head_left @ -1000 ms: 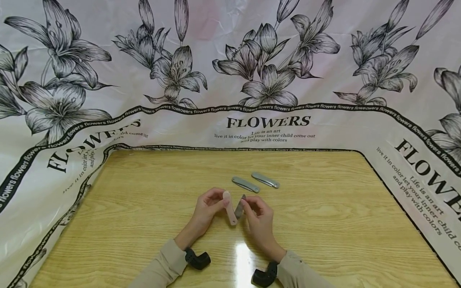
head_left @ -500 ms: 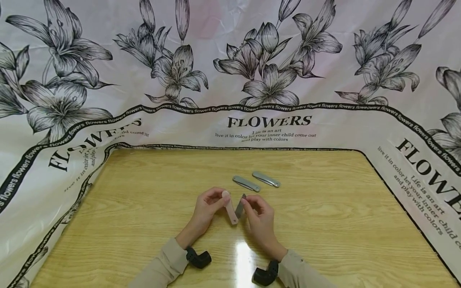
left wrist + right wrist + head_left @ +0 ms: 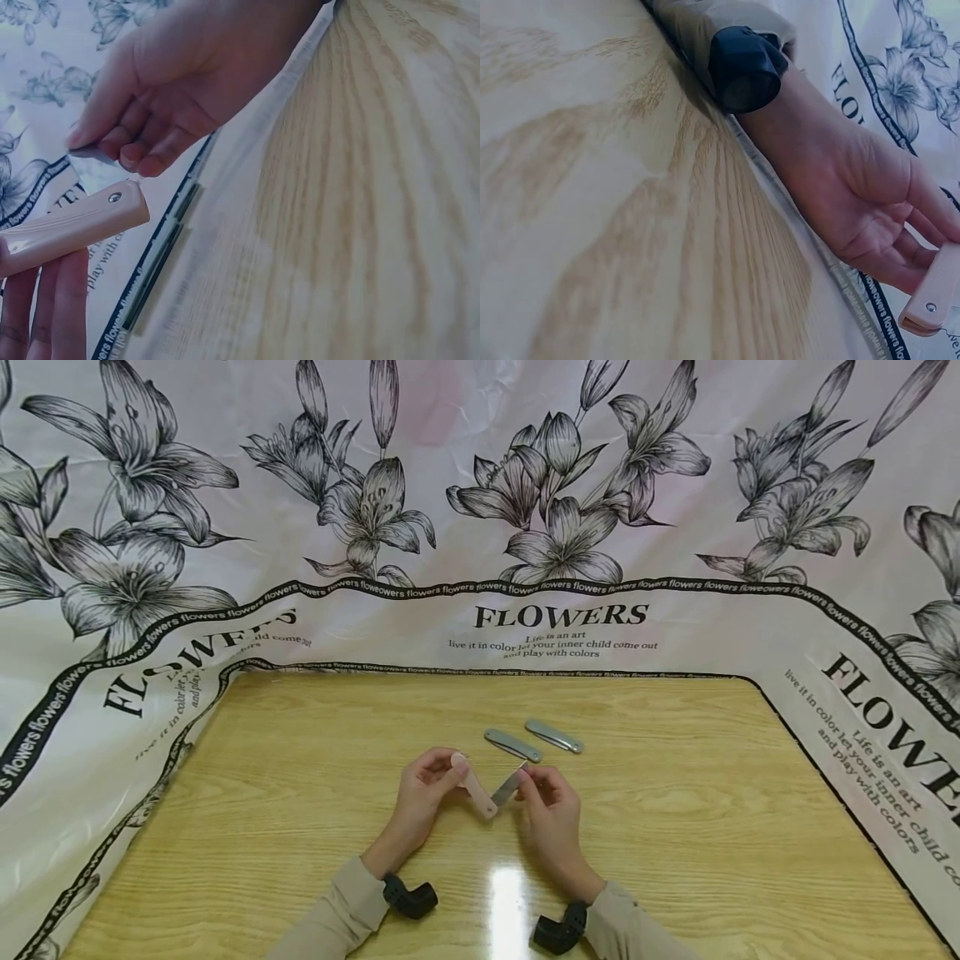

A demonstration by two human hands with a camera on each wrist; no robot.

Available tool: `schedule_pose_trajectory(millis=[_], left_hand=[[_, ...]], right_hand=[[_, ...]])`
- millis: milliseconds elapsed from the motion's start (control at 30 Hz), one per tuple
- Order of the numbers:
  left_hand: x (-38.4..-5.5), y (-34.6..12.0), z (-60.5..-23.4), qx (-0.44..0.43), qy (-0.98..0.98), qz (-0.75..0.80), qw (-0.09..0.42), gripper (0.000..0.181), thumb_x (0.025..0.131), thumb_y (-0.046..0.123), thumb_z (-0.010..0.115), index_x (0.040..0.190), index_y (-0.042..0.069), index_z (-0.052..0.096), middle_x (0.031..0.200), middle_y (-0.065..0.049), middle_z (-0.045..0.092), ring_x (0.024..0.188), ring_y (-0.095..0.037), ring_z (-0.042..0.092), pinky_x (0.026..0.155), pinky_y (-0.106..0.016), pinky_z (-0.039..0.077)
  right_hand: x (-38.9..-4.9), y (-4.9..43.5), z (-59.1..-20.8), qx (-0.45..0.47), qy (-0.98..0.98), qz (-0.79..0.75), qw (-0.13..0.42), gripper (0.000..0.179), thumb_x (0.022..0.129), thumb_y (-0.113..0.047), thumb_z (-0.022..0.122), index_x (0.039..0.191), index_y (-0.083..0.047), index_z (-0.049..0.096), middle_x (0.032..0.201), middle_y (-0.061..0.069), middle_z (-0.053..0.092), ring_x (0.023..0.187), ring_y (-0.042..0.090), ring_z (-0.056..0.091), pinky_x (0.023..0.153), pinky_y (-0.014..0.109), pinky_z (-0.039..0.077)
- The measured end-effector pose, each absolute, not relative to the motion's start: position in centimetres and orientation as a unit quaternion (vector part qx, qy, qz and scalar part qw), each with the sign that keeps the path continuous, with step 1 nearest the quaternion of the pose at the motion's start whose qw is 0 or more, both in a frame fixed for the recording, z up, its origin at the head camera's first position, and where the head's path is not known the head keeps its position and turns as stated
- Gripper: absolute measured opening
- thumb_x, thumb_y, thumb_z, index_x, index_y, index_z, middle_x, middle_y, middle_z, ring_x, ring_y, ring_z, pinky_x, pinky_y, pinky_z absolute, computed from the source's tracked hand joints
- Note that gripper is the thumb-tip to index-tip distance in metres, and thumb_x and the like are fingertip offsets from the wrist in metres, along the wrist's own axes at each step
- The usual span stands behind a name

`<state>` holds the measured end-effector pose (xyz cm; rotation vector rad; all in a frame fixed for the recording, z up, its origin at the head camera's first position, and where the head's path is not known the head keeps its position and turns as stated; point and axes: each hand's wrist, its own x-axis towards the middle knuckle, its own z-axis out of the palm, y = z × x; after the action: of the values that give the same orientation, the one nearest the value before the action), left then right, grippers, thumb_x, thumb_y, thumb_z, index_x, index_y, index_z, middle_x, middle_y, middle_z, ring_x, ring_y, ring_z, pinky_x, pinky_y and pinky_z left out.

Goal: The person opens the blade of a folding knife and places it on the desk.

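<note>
Between the two hands is a partly unfolded folding knife with a pale pink handle and a grey metal blade, forming a V above the table. My left hand pinches the handle near its far end, thumb on top. With thumb and fingers my right hand grips the blade toward its tip. In the left wrist view a round pivot shows at the end of the pink handle, and the blade runs up to the right hand. The right wrist view catches the pink handle at its edge.
Two grey folding knives, a nearer one and a farther one, lie folded beyond the hands on the wood-grain table. Flower-printed cloth surrounds the table's back and sides. Each wrist wears a black camera mount.
The hands have moved a little apart, and the angle between blade and handle has widened. The two grey knives have stayed in place.
</note>
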<state>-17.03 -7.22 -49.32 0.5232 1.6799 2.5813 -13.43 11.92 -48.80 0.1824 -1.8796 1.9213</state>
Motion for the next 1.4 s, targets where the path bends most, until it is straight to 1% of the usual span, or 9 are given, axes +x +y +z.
schedule_pose_trajectory(millis=[200,333,433,533,633,867,1133,1300,1400], left_hand=[[-17.0,-7.5,-49.2,0.140,0.534,0.834,-0.003,0.027,0.095,-0.001,0.064,0.113,-0.018,0.053,0.096,-0.005,0.067,0.081,-0.016,0.067,0.072,-0.039,0.061],[-17.1,-7.6,-49.2,0.124,0.525,0.842,-0.019,0.030,0.096,-0.001,0.063,0.114,-0.021,0.049,0.094,-0.005,0.066,0.083,-0.016,0.068,0.073,-0.037,0.061],[-17.1,-7.6,-49.3,0.116,0.514,0.849,-0.026,0.022,0.096,-0.003,0.062,0.110,-0.016,0.052,0.095,-0.005,0.066,0.085,-0.017,0.068,0.075,-0.038,0.061],[-17.1,-7.6,-49.3,0.113,0.501,0.857,-0.033,0.011,0.096,-0.004,0.061,0.106,-0.006,0.057,0.095,-0.006,0.066,0.088,-0.018,0.068,0.077,-0.039,0.060],[-17.1,-7.5,-49.3,0.110,0.490,0.864,-0.036,0.008,0.097,-0.002,0.061,0.104,0.000,0.058,0.095,-0.007,0.065,0.089,-0.018,0.068,0.079,-0.040,0.060],[-17.1,-7.5,-49.2,0.092,0.466,0.880,-0.029,0.007,0.100,0.003,0.058,0.104,0.001,0.054,0.095,-0.007,0.063,0.092,-0.020,0.068,0.082,-0.039,0.058],[-17.0,-7.4,-49.1,0.059,0.425,0.902,-0.042,0.007,0.099,0.002,0.059,0.102,0.000,0.053,0.096,-0.010,0.060,0.091,-0.021,0.067,0.081,-0.043,0.058],[-16.9,-7.0,-48.8,0.030,0.383,0.922,-0.045,0.002,0.101,-0.002,0.052,0.099,-0.001,0.052,0.096,-0.011,0.058,0.092,-0.020,0.067,0.084,-0.043,0.057],[-16.8,-6.9,-48.6,0.010,0.362,0.931,-0.048,0.007,0.102,-0.003,0.048,0.097,0.000,0.052,0.094,-0.011,0.057,0.091,-0.020,0.068,0.084,-0.041,0.057]], right_hand=[[-13.6,12.4,-49.1,0.059,-0.674,0.701,0.226,0.008,0.097,0.002,0.061,0.096,0.010,0.064,0.087,0.019,0.065,0.071,0.016,0.063,0.064,0.024,0.055],[-13.9,12.7,-49.2,0.050,-0.668,0.706,0.232,0.011,0.097,0.000,0.062,0.094,0.011,0.064,0.085,0.017,0.064,0.071,0.014,0.064,0.066,0.024,0.057],[-14.1,12.9,-49.3,0.047,-0.665,0.705,0.240,0.013,0.097,-0.002,0.063,0.093,0.010,0.064,0.081,0.017,0.064,0.070,0.013,0.065,0.066,0.025,0.057],[-14.3,13.1,-49.3,0.055,-0.661,0.705,0.249,0.012,0.096,-0.001,0.063,0.093,0.010,0.064,0.079,0.019,0.062,0.070,0.012,0.064,0.066,0.024,0.057],[-14.4,13.2,-49.4,0.057,-0.656,0.708,0.255,0.013,0.096,0.000,0.063,0.092,0.011,0.063,0.078,0.019,0.061,0.070,0.012,0.063,0.066,0.022,0.056],[-14.4,13.4,-49.2,0.041,-0.667,0.702,0.248,0.014,0.097,-0.002,0.063,0.092,0.011,0.064,0.079,0.017,0.063,0.069,0.012,0.064,0.066,0.022,0.056],[-14.1,13.4,-49.1,0.051,-0.665,0.703,0.248,0.013,0.096,0.000,0.063,0.089,0.011,0.062,0.078,0.019,0.061,0.068,0.012,0.062,0.064,0.021,0.055],[-13.9,13.0,-49.0,0.056,-0.660,0.707,0.248,0.013,0.095,0.002,0.063,0.086,0.011,0.061,0.075,0.013,0.062,0.066,0.011,0.062,0.062,0.021,0.054],[-13.8,12.8,-48.8,0.066,-0.664,0.704,0.245,0.014,0.096,0.002,0.063,0.085,0.011,0.060,0.074,0.013,0.061,0.065,0.011,0.061,0.060,0.023,0.053]])
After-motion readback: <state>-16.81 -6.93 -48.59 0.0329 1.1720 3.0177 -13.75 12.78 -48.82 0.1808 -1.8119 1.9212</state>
